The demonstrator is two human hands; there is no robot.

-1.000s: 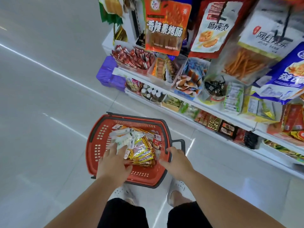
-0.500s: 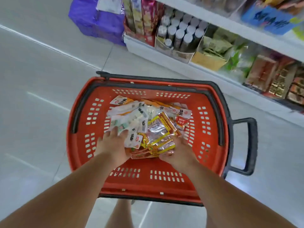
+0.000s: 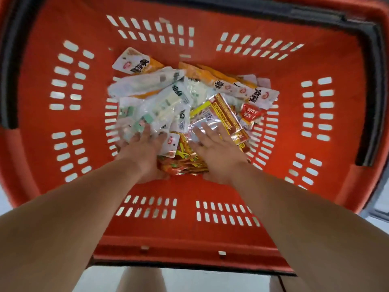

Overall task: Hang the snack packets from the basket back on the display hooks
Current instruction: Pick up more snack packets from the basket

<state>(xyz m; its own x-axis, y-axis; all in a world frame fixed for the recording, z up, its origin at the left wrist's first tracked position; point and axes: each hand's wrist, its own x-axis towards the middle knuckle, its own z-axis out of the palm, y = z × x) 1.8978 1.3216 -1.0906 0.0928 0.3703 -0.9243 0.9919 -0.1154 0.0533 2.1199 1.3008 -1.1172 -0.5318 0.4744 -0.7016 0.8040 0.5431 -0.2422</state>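
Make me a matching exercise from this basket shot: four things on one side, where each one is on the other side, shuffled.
Things:
1. left hand
2. right hand
3. orange packets
4. small red packet

Places:
A. far side of the packet pile
B. on the white-and-green packets
C. between the brown-and-gold packet and the right wall of the basket
D. on the silvery packet

Pairs: 1-B, 2-D, 3-A, 4-C

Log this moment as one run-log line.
stage: hands in basket | left hand: open, on white packets | right hand: open, on clear packet | gripped: none seen
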